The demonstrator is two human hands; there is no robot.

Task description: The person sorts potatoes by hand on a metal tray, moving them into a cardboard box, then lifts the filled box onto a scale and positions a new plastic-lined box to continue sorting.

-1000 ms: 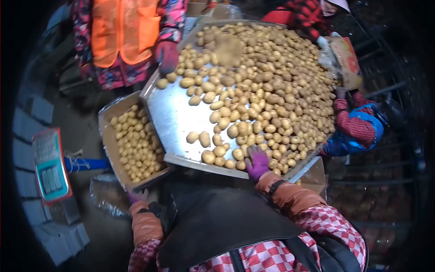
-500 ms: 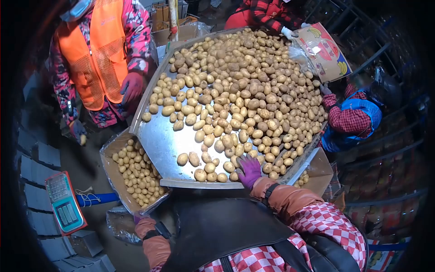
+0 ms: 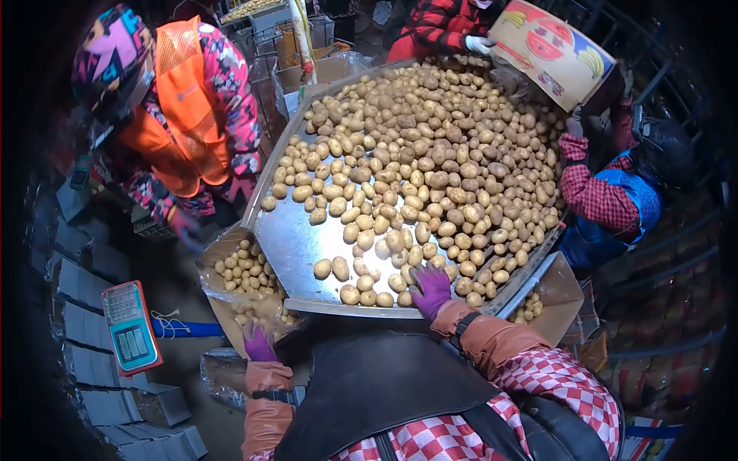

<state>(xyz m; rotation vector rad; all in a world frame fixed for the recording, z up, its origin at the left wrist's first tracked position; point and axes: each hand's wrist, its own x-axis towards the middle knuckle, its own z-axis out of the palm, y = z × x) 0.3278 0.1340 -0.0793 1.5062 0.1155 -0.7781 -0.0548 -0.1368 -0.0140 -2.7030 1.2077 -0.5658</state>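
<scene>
My right hand (image 3: 432,292), in a purple glove, rests with spread fingers against potatoes (image 3: 396,282) at the near edge of the metal sorting table (image 3: 288,230). My left hand (image 3: 260,343), also purple-gloved, is at the near rim of a cardboard box (image 3: 223,311) to the table's left. Its fingers reach over the box edge, stretched and slightly apart, by a clear plastic liner (image 3: 265,310). Potatoes (image 3: 242,269) fill much of this box, some of them hazy under the plastic. A large heap of potatoes (image 3: 461,146) covers the table's far and right parts.
A person in an orange vest (image 3: 184,107) bends at the left. Two people at the far right hold a fruit-printed carton (image 3: 550,54) tilted over the heap. Another box (image 3: 557,296) stands right of the table. A scale (image 3: 132,326) and white cartons (image 3: 84,319) are left.
My left hand has come up over the box rim, and plastic now covers some potatoes. The fruit-printed carton is higher and tipped further. The orange-vested person has leaned down toward the box. The view has shifted.
</scene>
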